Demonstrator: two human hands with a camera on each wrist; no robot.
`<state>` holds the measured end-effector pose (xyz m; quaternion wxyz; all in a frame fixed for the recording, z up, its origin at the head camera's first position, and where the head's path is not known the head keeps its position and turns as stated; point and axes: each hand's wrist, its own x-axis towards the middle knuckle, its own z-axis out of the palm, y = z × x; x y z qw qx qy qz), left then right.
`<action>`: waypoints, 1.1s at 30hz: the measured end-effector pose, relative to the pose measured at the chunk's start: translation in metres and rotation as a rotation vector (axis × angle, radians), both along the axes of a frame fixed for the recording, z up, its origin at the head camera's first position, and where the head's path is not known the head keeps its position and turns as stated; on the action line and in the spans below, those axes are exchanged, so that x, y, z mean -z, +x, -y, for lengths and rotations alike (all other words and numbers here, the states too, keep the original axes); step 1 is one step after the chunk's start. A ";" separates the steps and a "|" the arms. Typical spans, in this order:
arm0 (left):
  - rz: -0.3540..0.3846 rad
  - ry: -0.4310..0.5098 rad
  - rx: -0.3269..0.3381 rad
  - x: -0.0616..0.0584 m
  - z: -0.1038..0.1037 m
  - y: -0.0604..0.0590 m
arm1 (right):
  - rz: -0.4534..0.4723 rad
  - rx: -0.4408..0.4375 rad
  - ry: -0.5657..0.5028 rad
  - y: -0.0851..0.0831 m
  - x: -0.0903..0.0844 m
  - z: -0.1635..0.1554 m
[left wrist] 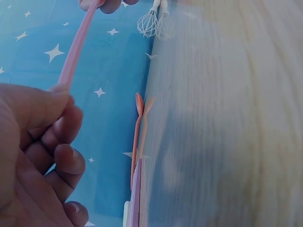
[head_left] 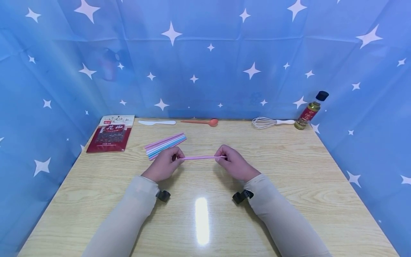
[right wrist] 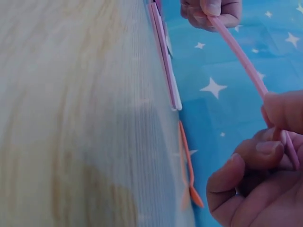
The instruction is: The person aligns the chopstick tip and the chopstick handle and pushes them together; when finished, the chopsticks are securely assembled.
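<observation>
A thin pink paper strip (head_left: 201,157) is stretched level above the wooden table (head_left: 289,164), held at both ends. My left hand (head_left: 165,165) pinches its left end and my right hand (head_left: 232,165) pinches its right end. In the left wrist view the pink strip (left wrist: 75,45) runs up from my thumb to the other hand at the top edge. The right wrist view shows the strip (right wrist: 239,54) leading from my curled fingers (right wrist: 265,156) to the far hand. A fan of several pastel strips (head_left: 164,144) lies on the table just behind my left hand.
Along the back edge lie a white plastic knife (head_left: 157,122), an orange spoon (head_left: 200,122), a white-handled whisk (head_left: 271,122) and a small oil bottle (head_left: 310,110). A red spice packet (head_left: 110,135) lies at the back left. Blue starred cloth walls the table in.
</observation>
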<state>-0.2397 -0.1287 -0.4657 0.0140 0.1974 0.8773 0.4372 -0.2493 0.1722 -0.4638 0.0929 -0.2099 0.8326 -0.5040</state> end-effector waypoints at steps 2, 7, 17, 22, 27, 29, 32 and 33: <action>-0.007 0.006 0.017 0.000 0.000 0.001 | 0.001 -0.003 0.001 0.000 0.000 0.000; 0.002 0.010 0.063 0.000 -0.002 0.002 | 0.008 -0.014 0.006 0.003 -0.003 -0.003; 0.075 -0.077 0.023 0.001 0.006 -0.001 | 0.015 0.005 0.009 0.002 -0.001 0.001; 0.076 -0.151 -0.040 0.002 0.017 -0.005 | 0.000 0.097 0.013 -0.001 0.002 0.001; 0.055 -0.259 -0.161 0.003 0.032 -0.010 | 0.012 0.102 -0.003 -0.002 0.001 -0.001; 0.057 -0.304 -0.205 0.002 0.037 -0.011 | 0.015 0.094 -0.002 -0.002 0.001 -0.001; 0.086 -0.365 -0.257 -0.002 0.042 -0.011 | 0.011 0.091 0.002 -0.002 0.001 -0.001; 0.100 -0.379 -0.271 -0.003 0.044 -0.011 | 0.009 0.092 0.001 -0.002 0.001 -0.001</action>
